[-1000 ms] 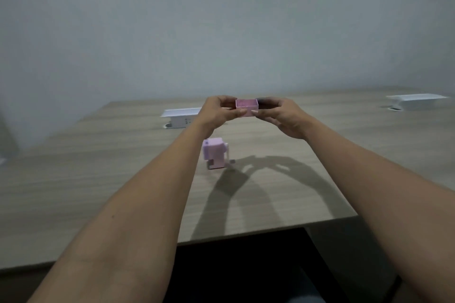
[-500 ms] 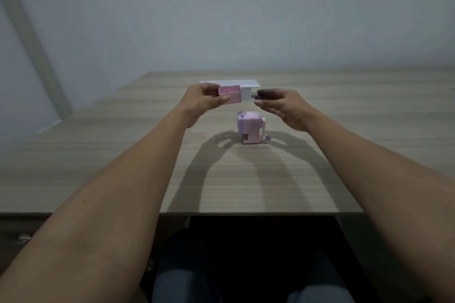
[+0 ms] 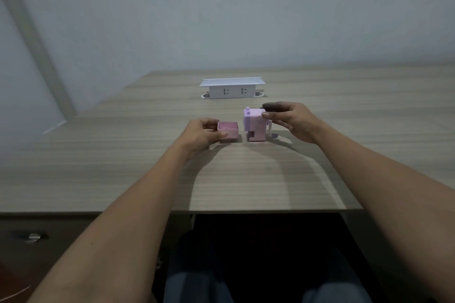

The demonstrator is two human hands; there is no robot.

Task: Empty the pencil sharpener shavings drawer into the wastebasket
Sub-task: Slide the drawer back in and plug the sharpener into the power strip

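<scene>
Left hand (image 3: 202, 134) pinches the pink drawer (image 3: 228, 131), open side up, low over the table (image 3: 123, 167). Right hand (image 3: 291, 122) grips the sharpener (image 3: 255, 125) just beside it. No wastebasket visible. Risk: tilting the drawer spills shavings.

2 bare forearms (image 3: 138, 216) — no sleeves — blue trousers (image 3: 197, 288).

Dim, flat light; soft arm shadows on the table (image 3: 123, 167); wide-angle bending at edges.
</scene>
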